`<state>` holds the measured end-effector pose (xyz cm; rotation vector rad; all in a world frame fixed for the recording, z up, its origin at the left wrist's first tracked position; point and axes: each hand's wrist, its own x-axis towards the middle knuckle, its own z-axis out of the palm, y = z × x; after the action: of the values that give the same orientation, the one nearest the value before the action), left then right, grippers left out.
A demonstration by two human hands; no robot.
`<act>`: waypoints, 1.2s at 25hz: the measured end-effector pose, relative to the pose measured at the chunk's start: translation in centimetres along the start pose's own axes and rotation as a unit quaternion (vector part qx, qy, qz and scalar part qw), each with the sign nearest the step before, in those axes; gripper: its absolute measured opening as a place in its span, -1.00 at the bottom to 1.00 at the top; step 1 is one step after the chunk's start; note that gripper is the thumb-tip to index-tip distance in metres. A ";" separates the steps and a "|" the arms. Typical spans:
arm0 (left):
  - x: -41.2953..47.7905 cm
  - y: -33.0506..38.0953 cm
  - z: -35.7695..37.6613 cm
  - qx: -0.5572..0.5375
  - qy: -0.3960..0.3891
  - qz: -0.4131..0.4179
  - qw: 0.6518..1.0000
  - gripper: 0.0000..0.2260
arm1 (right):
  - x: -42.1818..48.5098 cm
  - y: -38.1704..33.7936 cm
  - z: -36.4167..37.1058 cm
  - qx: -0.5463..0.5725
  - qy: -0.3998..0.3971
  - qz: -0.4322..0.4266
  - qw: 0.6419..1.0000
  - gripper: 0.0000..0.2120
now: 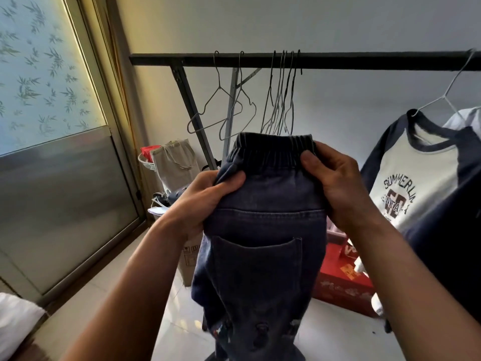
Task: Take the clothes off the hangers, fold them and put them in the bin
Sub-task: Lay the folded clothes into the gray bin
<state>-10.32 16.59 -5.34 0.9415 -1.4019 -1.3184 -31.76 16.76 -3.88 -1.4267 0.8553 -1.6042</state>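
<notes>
dark denim trousers: centre of view, held up, elastic waistband on top, back pocket facing the camera. left hand: grasping the waist edge at 9 o'clock of the garment. right hand: pinching the waistband at 2 o'clock. black rail: 12 o'clock, bare wire hangers hooked on it. raglan t-shirt: 3 o'clock, on a hanger.

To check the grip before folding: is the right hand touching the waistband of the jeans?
Touching. The head view shows the right hand pinching the jeans at the elastic waistband, thumb pressed on it.
</notes>
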 end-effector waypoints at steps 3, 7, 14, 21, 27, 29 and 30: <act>0.3 0.0 0.8 -0.042 0.017 -0.022 0.999 -0.68 | -1.0 2.0 -1.2 0.071 -0.032 0.109 0.991 -0.48; 0.9 -0.4 1.3 -0.071 0.052 -0.032 0.996 -0.74 | -4.8 4.1 -1.9 0.061 -0.143 0.254 0.955 -0.56; 1.0 -1.6 0.1 -0.060 0.015 -0.005 0.998 -0.64 | -3.7 3.3 -1.3 0.222 0.018 0.216 0.951 -0.66; -0.6 -9.1 0.8 -0.025 -0.024 -0.035 0.999 -0.67 | -2.1 2.0 -3.1 0.300 0.065 0.233 0.923 -0.71; 0.0 -13.5 2.9 -0.031 0.046 -0.173 0.983 -0.62 | -1.3 1.1 -4.7 0.324 0.069 0.156 0.931 -0.61; 0.3 -13.3 3.8 -0.060 0.002 -0.184 0.981 -0.57 | -1.2 1.0 -5.0 0.325 0.069 0.156 0.930 -0.60; 0.5 -13.0 4.2 -0.064 -0.007 -0.164 0.984 -0.60 | -1.2 1.0 -5.1 0.324 0.072 0.156 0.930 -0.59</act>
<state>-15.49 15.66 -18.01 1.1106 -1.1893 -1.6416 -36.67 17.28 -5.97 -0.6771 0.5172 -1.5523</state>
